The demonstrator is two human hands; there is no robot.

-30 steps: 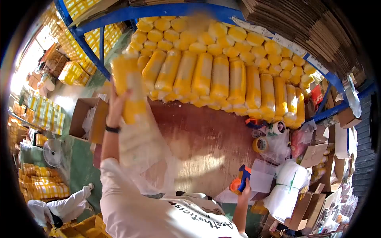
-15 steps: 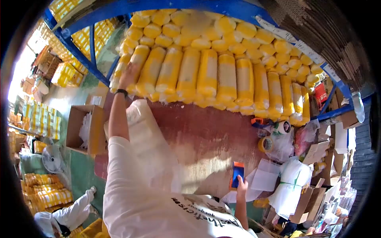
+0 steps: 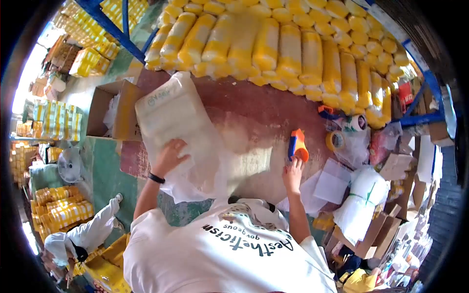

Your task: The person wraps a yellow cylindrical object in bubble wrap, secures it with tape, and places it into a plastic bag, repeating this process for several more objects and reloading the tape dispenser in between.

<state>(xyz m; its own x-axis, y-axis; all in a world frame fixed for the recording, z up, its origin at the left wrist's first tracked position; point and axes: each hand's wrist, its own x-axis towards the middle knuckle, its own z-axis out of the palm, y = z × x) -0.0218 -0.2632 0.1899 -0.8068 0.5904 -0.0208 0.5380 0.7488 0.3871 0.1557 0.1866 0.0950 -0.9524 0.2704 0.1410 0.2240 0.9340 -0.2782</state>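
My left hand (image 3: 171, 157), a dark band on its wrist, is over a large translucent white plastic bag (image 3: 183, 115) with handwriting near its far end. Its fingers are spread and seem to rest on the bag. On the right, my right hand (image 3: 293, 175) is at the near end of an orange and blue tape dispenser (image 3: 298, 144). The fingers stretch forward and the fingertips appear to touch its orange end, without wrapping round it. The dispenser is on the reddish, worn tabletop (image 3: 244, 105).
Rolls wrapped in yellow and white (image 3: 266, 46) are stacked along the far edge. An open cardboard box (image 3: 124, 110) stands left. At right are a tape roll (image 3: 335, 140), another tape dispenser (image 3: 328, 112), white sheets (image 3: 332, 180) and a tied white bundle (image 3: 364, 195). A person (image 3: 80, 234) is lower left.
My left hand has come back from the yellow rolls to the plastic bag. The tape dispenser, held in my right hand before, is farther forward and turned, with the grip loosened. The view has shifted.
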